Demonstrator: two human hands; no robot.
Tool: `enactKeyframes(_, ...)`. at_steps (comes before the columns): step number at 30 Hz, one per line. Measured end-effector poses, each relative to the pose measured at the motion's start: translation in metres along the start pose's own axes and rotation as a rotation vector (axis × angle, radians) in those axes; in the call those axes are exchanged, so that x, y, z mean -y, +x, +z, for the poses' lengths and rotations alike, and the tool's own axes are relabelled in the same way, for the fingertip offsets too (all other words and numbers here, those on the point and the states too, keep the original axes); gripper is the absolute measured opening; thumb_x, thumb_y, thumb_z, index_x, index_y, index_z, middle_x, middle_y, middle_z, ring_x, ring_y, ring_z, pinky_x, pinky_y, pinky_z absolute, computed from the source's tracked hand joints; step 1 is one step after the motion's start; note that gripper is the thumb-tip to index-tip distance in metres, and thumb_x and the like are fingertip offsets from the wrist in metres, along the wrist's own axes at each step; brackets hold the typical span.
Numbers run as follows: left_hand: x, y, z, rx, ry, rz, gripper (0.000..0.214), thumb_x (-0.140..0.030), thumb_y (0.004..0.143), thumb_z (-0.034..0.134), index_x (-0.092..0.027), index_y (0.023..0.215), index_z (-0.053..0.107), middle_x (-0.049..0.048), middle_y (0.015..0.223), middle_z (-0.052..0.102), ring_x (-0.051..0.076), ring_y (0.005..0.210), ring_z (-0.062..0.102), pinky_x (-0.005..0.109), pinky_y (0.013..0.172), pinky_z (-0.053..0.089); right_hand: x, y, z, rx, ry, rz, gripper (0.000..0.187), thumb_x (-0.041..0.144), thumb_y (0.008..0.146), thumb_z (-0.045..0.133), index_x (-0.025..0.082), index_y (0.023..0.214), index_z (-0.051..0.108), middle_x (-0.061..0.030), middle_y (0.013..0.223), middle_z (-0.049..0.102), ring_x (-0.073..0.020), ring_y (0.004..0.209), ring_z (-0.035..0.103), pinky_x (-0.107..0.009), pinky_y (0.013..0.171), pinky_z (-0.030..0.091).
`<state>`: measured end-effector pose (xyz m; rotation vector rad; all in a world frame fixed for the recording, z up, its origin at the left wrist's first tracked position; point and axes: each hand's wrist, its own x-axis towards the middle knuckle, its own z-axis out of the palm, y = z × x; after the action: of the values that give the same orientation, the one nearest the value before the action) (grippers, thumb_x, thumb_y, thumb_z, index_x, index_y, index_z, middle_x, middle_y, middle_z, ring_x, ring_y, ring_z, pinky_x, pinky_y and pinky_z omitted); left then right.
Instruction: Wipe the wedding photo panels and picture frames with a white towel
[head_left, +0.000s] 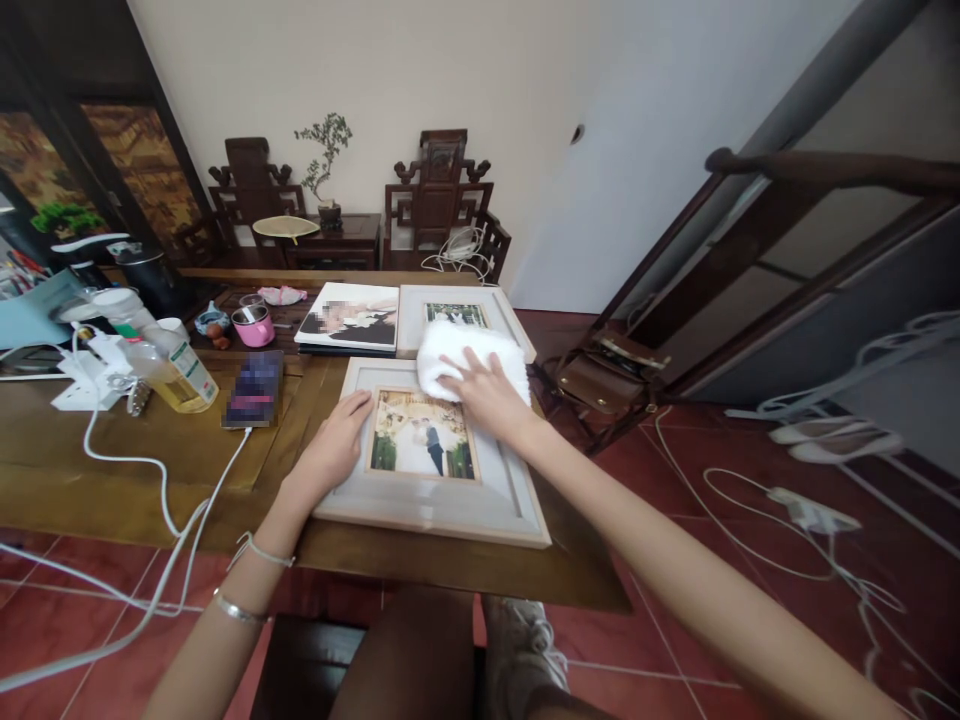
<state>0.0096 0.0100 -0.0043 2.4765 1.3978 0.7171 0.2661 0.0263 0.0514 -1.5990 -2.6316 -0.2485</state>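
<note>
A picture frame (420, 510) with a pale border and a wedding photo inside lies flat near the table's front edge. My left hand (335, 445) grips its left side, fingers together over the rim and thumb hidden. Pressed over the frame's upper right part is a bunched white cloth (442, 350), held under my right hand (484, 390) with the fingers spread on it. The cloth also covers part of a second picture frame (412, 305), which lies behind the first. To the left of that one is a photo album or stacked print (349, 315) with a couple on it.
On the wooden table (150, 450) at left are a phone (253, 390) on a charging cable, a bottle of yellow liquid (180, 375), a power strip (90, 380), a pink cup (253, 325) and a dark kettle (150, 275). A brown bag (611, 380) hangs at right.
</note>
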Motion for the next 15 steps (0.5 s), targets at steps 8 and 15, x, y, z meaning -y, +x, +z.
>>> enactKeyframes(8, 0.006, 0.0, 0.006, -0.026, -0.022, -0.011, 0.069, 0.006, 0.072, 0.035, -0.015, 0.136, 0.047, 0.0122, 0.146, 0.043, 0.023, 0.138, 0.035, 0.047, 0.115, 0.03, 0.048, -0.077, -0.041, 0.285, 0.193, -0.167, 0.072, -0.009, 0.064, 0.041, 0.021, 0.127, 0.059, -0.0099, 0.148, 0.041, -0.0373, 0.139, 0.025, -0.066, 0.106, 0.025)
enactKeyframes(15, 0.002, -0.001, 0.004, -0.014, -0.005, -0.022, 0.062, 0.004, 0.078, 0.033, -0.014, 0.135, 0.047, 0.0129, 0.145, 0.043, 0.022, 0.138, 0.034, 0.046, 0.115, 0.03, 0.077, -0.121, -0.079, 0.413, 0.383, -0.214, 0.069, -0.006, 0.062, 0.044, 0.024, 0.122, 0.063, -0.0086, 0.147, 0.042, -0.036, 0.137, 0.032, -0.058, 0.105, 0.035)
